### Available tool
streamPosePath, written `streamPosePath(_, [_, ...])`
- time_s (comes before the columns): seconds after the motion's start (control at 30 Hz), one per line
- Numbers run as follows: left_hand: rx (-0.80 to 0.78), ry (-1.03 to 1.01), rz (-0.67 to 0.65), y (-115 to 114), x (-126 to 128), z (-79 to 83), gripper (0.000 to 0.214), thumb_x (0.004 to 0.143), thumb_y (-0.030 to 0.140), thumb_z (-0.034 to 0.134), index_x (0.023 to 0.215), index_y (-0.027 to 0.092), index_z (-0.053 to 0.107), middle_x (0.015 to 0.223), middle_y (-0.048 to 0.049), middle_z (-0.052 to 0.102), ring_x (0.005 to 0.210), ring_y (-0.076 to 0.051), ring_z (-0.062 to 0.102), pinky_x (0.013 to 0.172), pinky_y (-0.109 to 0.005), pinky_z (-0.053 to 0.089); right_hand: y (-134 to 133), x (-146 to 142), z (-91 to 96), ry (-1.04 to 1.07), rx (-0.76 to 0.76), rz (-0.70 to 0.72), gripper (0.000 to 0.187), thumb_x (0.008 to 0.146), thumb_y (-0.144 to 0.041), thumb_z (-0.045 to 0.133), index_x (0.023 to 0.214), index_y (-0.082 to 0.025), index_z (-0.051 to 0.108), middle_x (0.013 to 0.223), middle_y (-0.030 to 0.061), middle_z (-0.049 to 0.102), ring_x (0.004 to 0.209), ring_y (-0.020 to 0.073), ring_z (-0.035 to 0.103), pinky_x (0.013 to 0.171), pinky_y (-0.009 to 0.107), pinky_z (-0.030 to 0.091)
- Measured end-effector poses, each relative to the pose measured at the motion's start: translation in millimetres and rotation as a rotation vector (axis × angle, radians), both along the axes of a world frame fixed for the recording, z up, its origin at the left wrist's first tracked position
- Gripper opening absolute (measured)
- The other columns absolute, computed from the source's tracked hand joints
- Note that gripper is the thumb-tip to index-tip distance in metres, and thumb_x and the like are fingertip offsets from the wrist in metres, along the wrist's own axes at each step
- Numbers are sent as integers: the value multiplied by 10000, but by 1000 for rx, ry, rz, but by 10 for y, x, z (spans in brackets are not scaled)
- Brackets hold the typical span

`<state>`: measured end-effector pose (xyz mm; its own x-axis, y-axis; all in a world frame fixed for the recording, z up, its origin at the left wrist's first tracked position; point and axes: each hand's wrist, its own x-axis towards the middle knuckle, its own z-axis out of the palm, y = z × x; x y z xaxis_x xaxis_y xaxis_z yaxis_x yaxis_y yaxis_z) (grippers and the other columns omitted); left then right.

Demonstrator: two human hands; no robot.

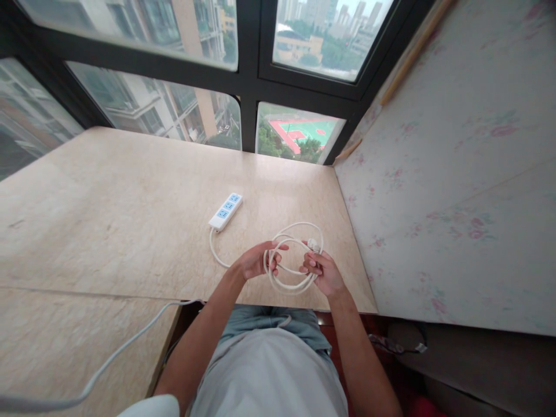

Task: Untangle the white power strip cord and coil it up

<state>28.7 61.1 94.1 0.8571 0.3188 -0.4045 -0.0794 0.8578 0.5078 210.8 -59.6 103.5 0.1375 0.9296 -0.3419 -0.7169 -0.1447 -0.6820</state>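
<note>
A white power strip (226, 212) with three blue socket faces lies on the stone sill. Its white cord (212, 246) runs from the near end toward my left arm and passes out of sight there. Loosely coiled loops of the cord hang between my two hands, just above the sill's front part. My left hand (263, 259) holds the left side of the loops, its index finger and thumb partly apart. On the other side, my right hand (324, 272) grips the loops, fingers curled round them. The white plug (313, 245) sticks up beside my right fingers.
Dark-framed windows (249, 110) stand behind the sill (130, 202). A flower-patterned wall (434, 202) borders it on the right. Another white cable (130, 339) crosses the lower-left slab. Dark cables (399, 347) lie low on the right.
</note>
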Motion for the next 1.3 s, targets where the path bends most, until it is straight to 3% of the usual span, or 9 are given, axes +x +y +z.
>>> streamPosePath(0.1, [-10,16,22,-56,71,9,162,815,279,694,848,127,645,438,93,379,315,-39,327,369,-161,327,-3,32,-10,-59,-40,3,241,777,-212,724,1002,-179,647,548,-91,520,393,33,290,544,233,473])
streamPosePath(0.2, [-109,-12,46,-86,132,9,321,875,416,622,698,154,564,400,119,230,292,-27,155,309,-150,154,-3,46,-22,-79,-48,4,248,775,-271,749,981,-179,647,553,-79,549,398,40,320,548,241,488])
streamPosePath(0.37, [-196,-48,100,-114,187,48,565,880,658,456,567,190,424,366,107,179,294,-39,81,291,-169,92,-1,66,-21,-50,-6,2,333,733,-295,785,1021,-190,659,639,-29,646,445,64,461,526,230,479])
streamPosePath(0.5, [-202,-31,206,-100,211,103,527,903,554,510,544,197,362,353,109,163,281,-40,81,293,-169,71,1,116,-65,-45,-1,-75,383,727,-346,792,1044,-168,670,793,55,732,607,135,646,575,252,524])
streamPosePath(0.67, [-219,-18,371,11,187,168,523,885,480,574,537,206,296,352,117,138,265,-39,97,299,-167,46,-48,179,-159,-38,-8,-177,317,737,-323,788,996,-165,697,885,82,761,716,183,716,673,306,585])
streamPosePath(0.8, [-255,7,475,38,221,129,521,897,456,557,532,207,281,349,117,122,260,-42,108,308,-177,40,-75,144,-160,-38,13,-181,412,733,-231,787,1126,-192,667,965,78,758,719,155,707,671,268,583])
streamPosePath(0.93, [-343,83,651,-111,373,11,508,885,443,571,546,210,275,364,123,122,269,-40,118,314,-177,70,-4,62,-131,-29,39,-236,431,725,-207,784,1136,-219,655,934,28,733,633,100,631,598,218,544])
streamPosePath(1.13, [-424,158,897,-405,559,-69,440,926,425,487,586,208,311,377,116,172,285,-45,128,324,-191,85,112,53,-114,-122,3,-204,385,676,-224,816,1034,-179,680,733,-37,639,508,52,456,485,167,421])
streamPosePath(1.3, [-398,128,952,-455,587,-64,451,908,434,481,570,214,282,366,108,170,283,-52,134,330,-203,94,124,96,-138,-210,1,-141,212,680,-188,801,870,-164,711,600,-57,569,498,55,438,478,164,386])
